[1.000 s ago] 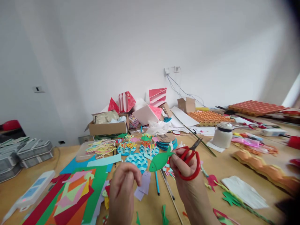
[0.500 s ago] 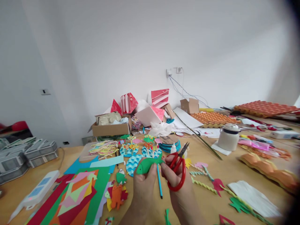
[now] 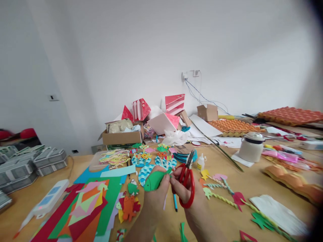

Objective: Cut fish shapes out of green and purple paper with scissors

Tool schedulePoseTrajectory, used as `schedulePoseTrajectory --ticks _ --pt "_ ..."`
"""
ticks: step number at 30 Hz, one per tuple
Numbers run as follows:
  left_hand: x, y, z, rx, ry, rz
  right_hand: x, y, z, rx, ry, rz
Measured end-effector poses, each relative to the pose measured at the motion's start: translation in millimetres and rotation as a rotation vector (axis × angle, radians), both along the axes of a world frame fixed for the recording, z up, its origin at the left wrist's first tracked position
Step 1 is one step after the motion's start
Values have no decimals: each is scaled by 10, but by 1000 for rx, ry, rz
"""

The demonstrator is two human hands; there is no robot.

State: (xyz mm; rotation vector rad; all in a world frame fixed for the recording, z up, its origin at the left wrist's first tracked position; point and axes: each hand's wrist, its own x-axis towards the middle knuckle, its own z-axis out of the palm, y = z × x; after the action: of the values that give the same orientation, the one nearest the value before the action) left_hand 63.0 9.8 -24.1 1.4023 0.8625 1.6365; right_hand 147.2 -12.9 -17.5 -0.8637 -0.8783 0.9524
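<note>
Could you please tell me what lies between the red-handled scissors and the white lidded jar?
The head view shows a small white bottle, then a long thin green stick, then white paper under the jar.

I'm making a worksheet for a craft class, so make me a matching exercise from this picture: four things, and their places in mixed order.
Things
1. Fish
2. Scissors
3. Jar
4. Bottle

Places
A. Standing on white paper
B. In the right hand, red handles around the fingers
C. Upright directly on the table
D. Held in the left hand, green body showing

Right pairs: 1-D, 2-B, 3-A, 4-C.
</note>
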Motion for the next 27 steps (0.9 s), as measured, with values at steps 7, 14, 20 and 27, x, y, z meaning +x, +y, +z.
schedulePoseTrajectory --ticks 7,14,20,27 --pt "-130 -84 63 -128 -187 -225 5 -75 78 -3 -16 -54" --pt "-592 74 386 -180 -33 -317 170 -125 177 -43 -390 22" --pt "-609 26 560 -39 739 -442 215 -180 177 -8 -619 156" --pt "-554 -7 492 -92 710 -499 214 -146 188 20 -500 136"
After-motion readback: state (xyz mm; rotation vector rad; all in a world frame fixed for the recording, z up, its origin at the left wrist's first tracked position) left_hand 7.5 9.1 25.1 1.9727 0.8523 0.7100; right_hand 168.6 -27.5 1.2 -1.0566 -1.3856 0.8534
